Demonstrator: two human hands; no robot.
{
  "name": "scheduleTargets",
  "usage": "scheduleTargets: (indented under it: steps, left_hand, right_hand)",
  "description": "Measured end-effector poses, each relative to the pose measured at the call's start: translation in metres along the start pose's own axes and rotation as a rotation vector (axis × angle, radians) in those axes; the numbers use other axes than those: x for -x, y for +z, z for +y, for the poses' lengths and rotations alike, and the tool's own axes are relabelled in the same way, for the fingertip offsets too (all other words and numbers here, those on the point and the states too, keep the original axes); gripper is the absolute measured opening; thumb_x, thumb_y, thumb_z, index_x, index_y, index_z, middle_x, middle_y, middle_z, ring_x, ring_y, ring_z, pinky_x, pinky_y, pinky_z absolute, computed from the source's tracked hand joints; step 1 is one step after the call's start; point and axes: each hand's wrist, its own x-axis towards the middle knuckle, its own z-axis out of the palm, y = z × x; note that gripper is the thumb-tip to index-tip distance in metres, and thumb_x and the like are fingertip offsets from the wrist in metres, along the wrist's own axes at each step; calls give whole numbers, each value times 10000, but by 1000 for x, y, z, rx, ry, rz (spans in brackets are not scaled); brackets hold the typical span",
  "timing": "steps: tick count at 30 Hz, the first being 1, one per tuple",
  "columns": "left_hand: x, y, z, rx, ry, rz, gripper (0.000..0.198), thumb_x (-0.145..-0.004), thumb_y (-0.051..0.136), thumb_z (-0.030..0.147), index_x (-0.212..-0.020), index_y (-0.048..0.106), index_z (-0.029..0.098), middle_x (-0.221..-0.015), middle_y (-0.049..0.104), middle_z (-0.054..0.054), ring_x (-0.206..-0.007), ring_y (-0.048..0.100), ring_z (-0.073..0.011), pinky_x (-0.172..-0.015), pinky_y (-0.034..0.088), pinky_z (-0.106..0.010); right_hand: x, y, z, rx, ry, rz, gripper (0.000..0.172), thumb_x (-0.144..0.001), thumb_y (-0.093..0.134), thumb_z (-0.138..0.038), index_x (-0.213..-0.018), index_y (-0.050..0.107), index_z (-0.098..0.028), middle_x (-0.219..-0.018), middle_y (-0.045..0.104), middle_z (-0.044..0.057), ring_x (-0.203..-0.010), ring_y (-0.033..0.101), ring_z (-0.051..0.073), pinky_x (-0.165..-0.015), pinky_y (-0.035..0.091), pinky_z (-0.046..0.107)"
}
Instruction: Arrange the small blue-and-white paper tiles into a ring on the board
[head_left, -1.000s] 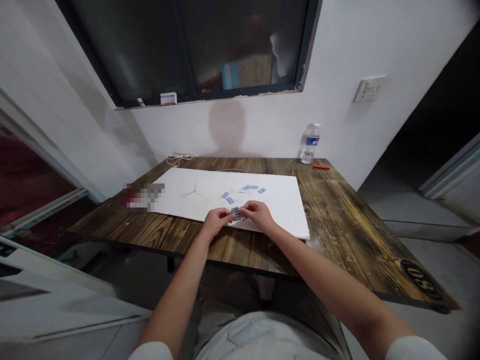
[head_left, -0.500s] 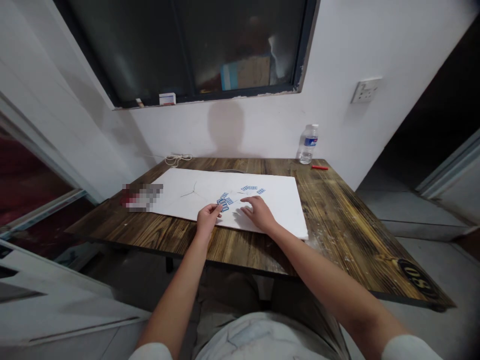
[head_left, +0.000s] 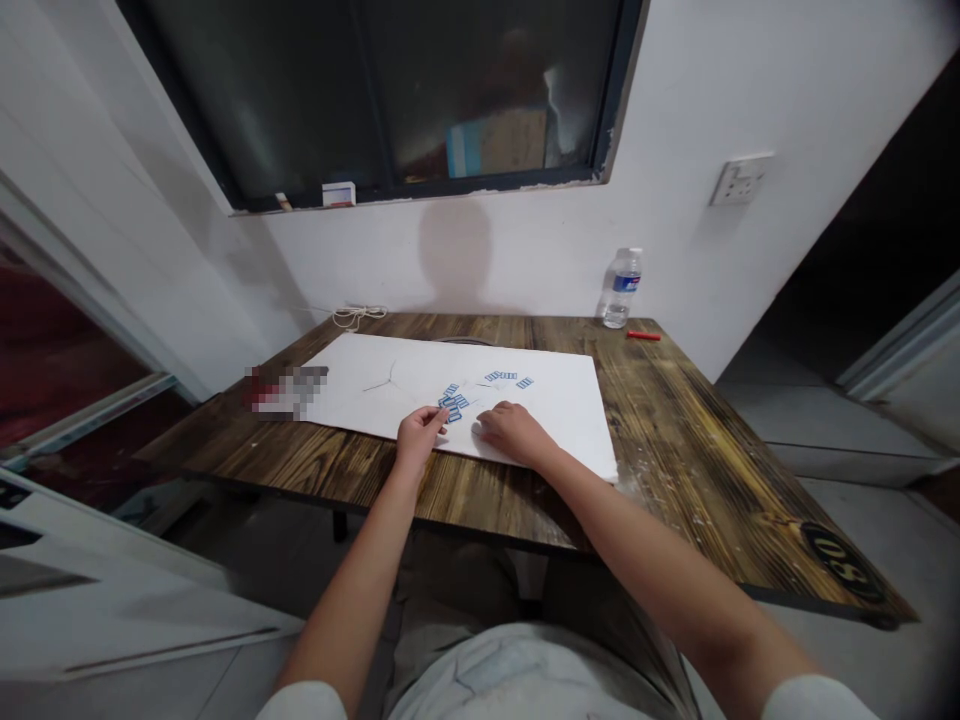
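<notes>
Dark-brown wood-plank table (head_left: pixel 675 450), with a large white paper sheet (head_left: pixel 570 420) lying flat on it. Far left on the table is a blurred-out patch (head_left: pixel 289 390); behind it, a thin white coiled cord (head_left: pixel 358 316) lies by the wall. A faint grey Y-shaped mark (head_left: pixel 388 380) is on the sheet's left part.

Left hand (head_left: pixel 420 435) rests at the sheet's near edge, fingers curled, tips touching the near side of a cluster of small blue-striped white cards (head_left: pixel 452 403). Can't tell if it pinches one.

Right hand (head_left: pixel 514 435) lies palm down on the sheet just right of the cluster. Its fingers are loosely together, pointing left, and hold nothing. Three more blue-striped cards (head_left: pixel 506 378) lie in a loose row behind it, apart from the cluster.

Far right by the wall are a clear plastic water bottle with a blue label (head_left: pixel 622 288) and a short red pen (head_left: pixel 643 336).

Judged step: working the cards in the mid-sheet cluster. The cards are thin and lie flat, so any pick calls for a fingertip pinch at an edge, with the other hand steadying the paper.
</notes>
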Motion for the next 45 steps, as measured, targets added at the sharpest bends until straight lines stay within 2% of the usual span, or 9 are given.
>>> scheduleTargets:
  steps: [5, 11, 14, 18, 22, 25, 29, 37, 45]
  left_hand:
    - [0, 0, -1, 20, -3, 4, 386, -571, 766, 493, -718, 686, 145, -571, 600, 5, -507, 510, -85, -455, 380, -183]
    - [0, -1, 0, 1, 4, 5, 394, -572, 761, 506, -711, 688, 145, -588, 613, -8, -514, 516, -95, -457, 400, -194]
    - [0, -1, -1, -4, 7, 1, 408, -563, 764, 518, -713, 688, 146, -614, 628, -15, -524, 526, -100, -467, 415, -201]
    - [0, 0, -1, -17, 6, -27, 399, -560, 769, 511, -708, 686, 150, -602, 625, -8, -520, 529, -101, -479, 418, -208]
    - [0, 1, -1, -58, 30, -87, 394, -567, 762, 517, -692, 686, 151, -615, 637, -16, -534, 541, -120, -503, 426, -233]
    - [-1, 0, -4, -113, 68, -158, 377, -596, 747, 516, -692, 693, 156, -626, 651, -15, -545, 546, -122, -546, 429, -240]
    - [0, 1, -6, -156, 105, -222, 353, -632, 726, 510, -695, 693, 165, -608, 641, -2, -545, 545, -126, -569, 418, -240]
    - [8, 2, 3, -149, 106, -342, 325, -657, 722, 500, -681, 677, 179, -602, 623, -1, -570, 546, -139, -589, 417, -246]
    - [11, 1, 8, -127, 119, -429, 311, -671, 730, 474, -680, 671, 169, -594, 613, 2, -562, 539, -128, -582, 418, -239]
  right_hand:
    - [1, -4, -6, 80, -41, -26, 179, -902, 558, -270, -945, 674, -141, -866, 701, 112, -889, 583, 219, -777, 379, 298]
    - [2, -2, -6, 75, -9, -9, 248, -929, 458, -182, -806, 668, -136, -804, 686, 128, -815, 587, 204, -750, 381, 287]
    - [3, -2, -3, -47, 95, 96, 175, -888, 502, -169, -804, 654, -155, -816, 678, 98, -802, 584, 185, -718, 381, 267]
    - [3, 1, 2, -377, 208, 249, 140, -850, 513, -197, -777, 631, -177, -716, 653, 19, -648, 556, 135, -617, 371, 233]
    - [0, 6, 3, -675, 214, 328, 144, -838, 524, -269, -773, 623, -187, -636, 631, -14, -580, 546, 119, -582, 388, 222]
    - [-1, 9, 2, -793, 185, 317, 111, -802, 571, -282, -807, 634, -190, -643, 640, -20, -569, 560, 113, -578, 410, 219]
    - [-1, 10, 1, -904, 176, 287, 150, -791, 601, -329, -804, 648, -187, -644, 643, -15, -562, 574, 114, -569, 432, 225]
    - [-4, 15, 0, -1052, 231, 324, 285, -710, 689, -472, -749, 646, -193, -628, 645, 0, -583, 591, 145, -582, 467, 263]
    - [-2, 19, -1, -1066, 182, 391, 393, -654, 748, -493, -864, 582, -205, -654, 648, -16, -591, 595, 141, -588, 464, 265]
